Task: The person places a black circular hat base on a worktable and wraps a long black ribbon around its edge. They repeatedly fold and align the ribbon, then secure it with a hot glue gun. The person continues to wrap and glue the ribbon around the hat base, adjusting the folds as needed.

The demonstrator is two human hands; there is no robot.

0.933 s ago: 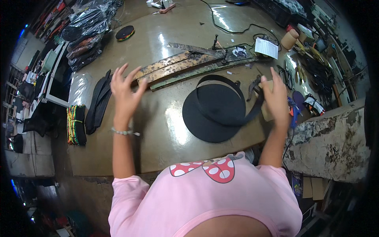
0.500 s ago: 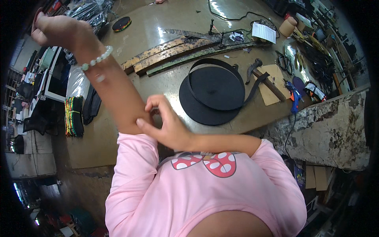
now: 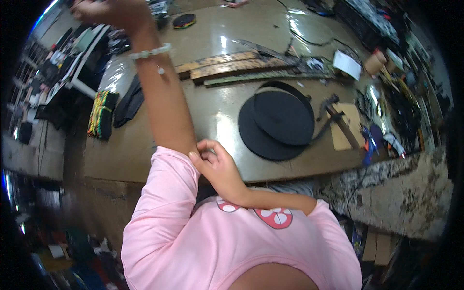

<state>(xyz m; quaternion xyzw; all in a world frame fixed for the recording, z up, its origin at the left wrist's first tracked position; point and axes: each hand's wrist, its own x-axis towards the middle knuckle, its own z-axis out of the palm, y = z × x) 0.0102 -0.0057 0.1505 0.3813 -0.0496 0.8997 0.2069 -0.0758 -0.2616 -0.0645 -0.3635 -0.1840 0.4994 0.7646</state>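
My left arm reaches up and away at the left, a pale bead bracelet [image 3: 151,51] round its wrist. The left hand [image 3: 108,12] is dark and partly cut off by the upper edge; its fingers hardly show. Across my chest, my right hand [image 3: 218,169] is closed at the left elbow, thumb and curled fingers on the hem of the pink sleeve [image 3: 169,188]. How much skin it grips as well, I cannot tell. To the right of it, on the table, lies a large roll of black webbing [image 3: 278,123], its loose end trailing right. Neither hand touches the roll.
Right of the roll, a hammer [image 3: 345,128] lies on a tan board [image 3: 340,140], beside a blue glue gun [image 3: 369,147]. Long worn bars [image 3: 241,70] stretch behind the roll. A bundle of multicoloured straps [image 3: 101,116] and folded black cloth [image 3: 129,104] lie at left.
The view has shifted, so the table's things appear further right. My right hand has moved from the forearm skin to the sleeve hem. My left hand is now further up, partly out of view.
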